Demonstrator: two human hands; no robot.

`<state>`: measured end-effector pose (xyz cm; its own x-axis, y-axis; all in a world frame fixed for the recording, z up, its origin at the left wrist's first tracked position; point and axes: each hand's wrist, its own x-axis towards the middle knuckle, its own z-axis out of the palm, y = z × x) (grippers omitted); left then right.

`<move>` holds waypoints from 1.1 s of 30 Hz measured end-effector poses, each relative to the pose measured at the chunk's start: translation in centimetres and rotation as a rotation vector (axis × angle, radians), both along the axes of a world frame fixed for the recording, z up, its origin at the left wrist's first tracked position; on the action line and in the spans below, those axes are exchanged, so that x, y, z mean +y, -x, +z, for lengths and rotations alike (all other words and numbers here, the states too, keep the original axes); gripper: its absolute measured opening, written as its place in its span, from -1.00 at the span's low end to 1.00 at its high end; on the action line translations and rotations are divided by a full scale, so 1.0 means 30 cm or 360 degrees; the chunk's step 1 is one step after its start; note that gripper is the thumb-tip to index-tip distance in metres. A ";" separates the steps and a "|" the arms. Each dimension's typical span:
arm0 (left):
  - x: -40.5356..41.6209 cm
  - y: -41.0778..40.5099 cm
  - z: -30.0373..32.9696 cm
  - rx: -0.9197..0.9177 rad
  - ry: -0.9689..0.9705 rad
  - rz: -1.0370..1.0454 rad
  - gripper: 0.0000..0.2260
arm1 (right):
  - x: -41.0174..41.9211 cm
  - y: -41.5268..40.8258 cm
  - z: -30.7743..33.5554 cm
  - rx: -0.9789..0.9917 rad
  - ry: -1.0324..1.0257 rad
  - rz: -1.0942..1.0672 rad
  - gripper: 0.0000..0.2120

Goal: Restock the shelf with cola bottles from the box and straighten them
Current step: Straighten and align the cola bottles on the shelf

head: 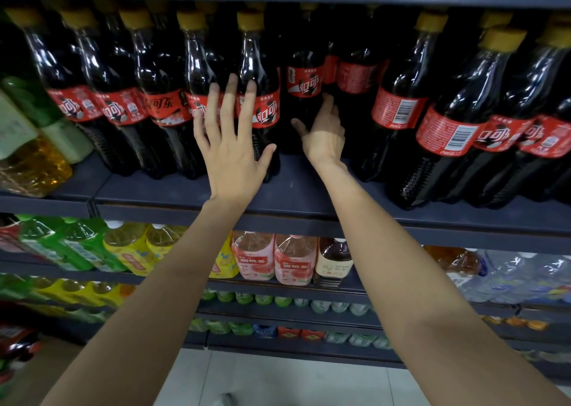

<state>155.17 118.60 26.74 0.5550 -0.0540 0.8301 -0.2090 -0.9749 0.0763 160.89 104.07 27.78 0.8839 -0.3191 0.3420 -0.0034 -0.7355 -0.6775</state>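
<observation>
The dark metal shelf (309, 189) already carries a near-full front row of dark plastic cola bottles with yellow caps and red labels (160, 96), so restocking looks mostly done; straightening is left. The left hand (230, 146) lies flat, fingers (230, 96) straight, against a front bottle (261, 108). The right hand (324, 133) reaches into the gap beside it toward a set-back bottle (304, 81); whether it grips is unclear. Bare shelf lip gives room in front; the box isn't visible
</observation>
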 end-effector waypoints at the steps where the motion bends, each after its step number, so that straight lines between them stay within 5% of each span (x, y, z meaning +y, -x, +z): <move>1: 0.000 0.000 0.000 0.0007 -0.0002 0.0000 -0.16 | 0.004 -0.003 -0.002 -0.0001 0.0004 -0.0001 -0.35; 7: 0.003 0.005 0.002 0.0017 -0.0015 -0.0015 -0.16 | 0.016 0.014 -0.034 -0.0044 0.0059 -0.0034 -0.29; 13: -0.009 0.005 0.003 -0.0045 0.0054 -0.0029 -0.23 | -0.028 0.076 -0.073 -0.0408 0.0179 -0.0249 -0.41; 20: -0.046 0.005 0.031 -0.0254 0.0271 -0.0166 -0.41 | -0.037 0.033 -0.022 -0.0274 0.0169 -0.0260 -0.35; 33: -0.066 -0.015 0.049 -0.0273 0.0333 -0.0280 -0.44 | -0.057 -0.051 0.003 -0.0198 -0.0160 -0.0516 -0.48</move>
<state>155.61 116.64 28.21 0.4034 0.0452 0.9139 -0.3998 -0.8897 0.2205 162.42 102.35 27.87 0.6846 -0.6136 0.3934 -0.1385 -0.6394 -0.7563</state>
